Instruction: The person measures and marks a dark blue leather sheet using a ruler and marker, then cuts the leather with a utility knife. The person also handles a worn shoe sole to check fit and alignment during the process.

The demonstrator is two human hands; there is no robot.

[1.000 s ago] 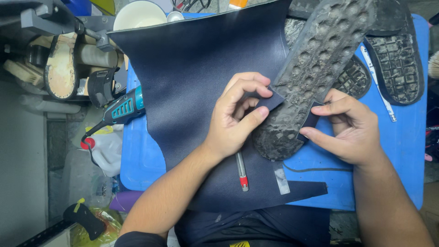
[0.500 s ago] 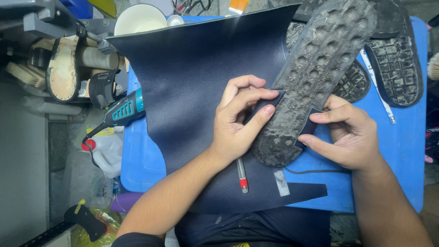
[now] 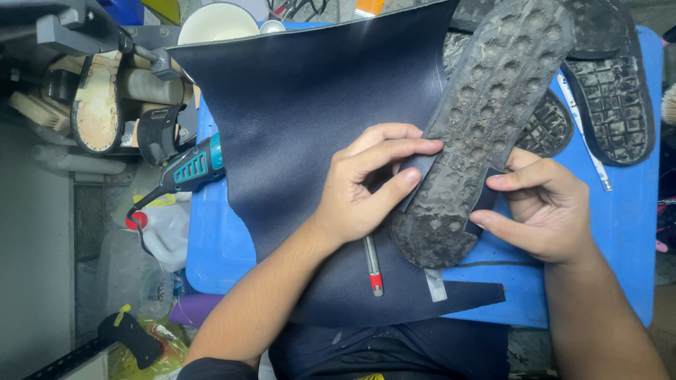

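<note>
1. Worn shoe sole [image 3: 486, 119] lies tread-up on a navy leather sheet [image 3: 310, 119] across the blue tabletop [image 3: 627, 246].
2. Left hand [image 3: 366, 186] pinches the sole's edge.
3. Right hand [image 3: 539, 207] grips its other edge.
4. Pen [image 3: 373, 266] below left hand.

Clutter around a blue desk [image 3: 634, 232]

Two spare dark soles [image 3: 616, 98] lie at the far right, a red-tipped pen [image 3: 372, 266] near the front edge. Off the left edge rest a teal power tool [image 3: 190, 169], a white bowl [image 3: 215, 24], a shoe last on a metal stand [image 3: 95, 105] and a plastic bottle with a red cap [image 3: 165, 236].
</note>
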